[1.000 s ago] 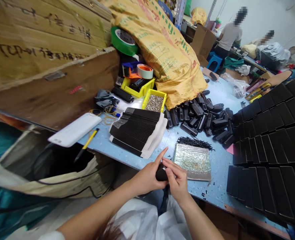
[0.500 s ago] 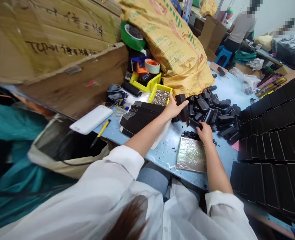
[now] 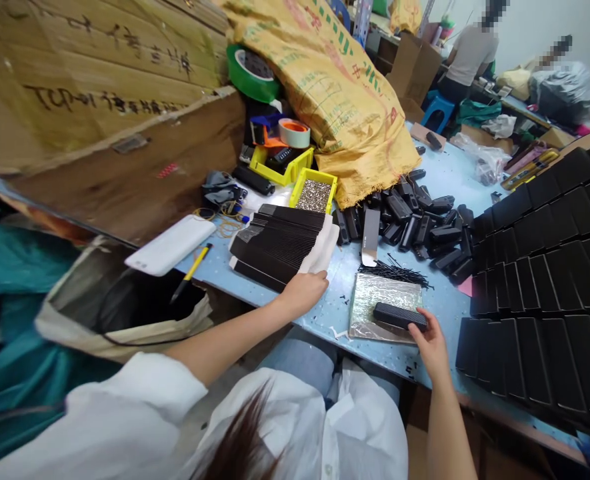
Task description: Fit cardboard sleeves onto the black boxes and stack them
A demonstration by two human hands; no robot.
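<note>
My right hand (image 3: 431, 341) holds a long black ribbed plastic part (image 3: 399, 315) by its end, over a shiny silver pouch (image 3: 385, 305) on the blue table (image 3: 439, 363). My left hand (image 3: 305, 291) rests with curled fingers at the near edge of a fanned stack of flat black box blanks (image 3: 282, 243), touching its white wrapping. An upright folded black box sleeve (image 3: 371, 237) stands beside a heap of black plastic parts (image 3: 415, 220). A bunch of thin black pins (image 3: 397, 273) lies above the pouch.
Rows of assembled black boxes (image 3: 539, 280) fill the table's right side. Behind are a yellow bin of small screws (image 3: 315, 195), tape rolls (image 3: 293, 132), a yellow woven sack (image 3: 345, 93) and a large cardboard box (image 3: 99, 93). An open sack (image 3: 125, 313) stands at left. Other people sit far back.
Both hands came back from the parts heap toward me. The right brought a black part over the silver pouch; the left left the box sleeve standing and dropped to the blank stack.
</note>
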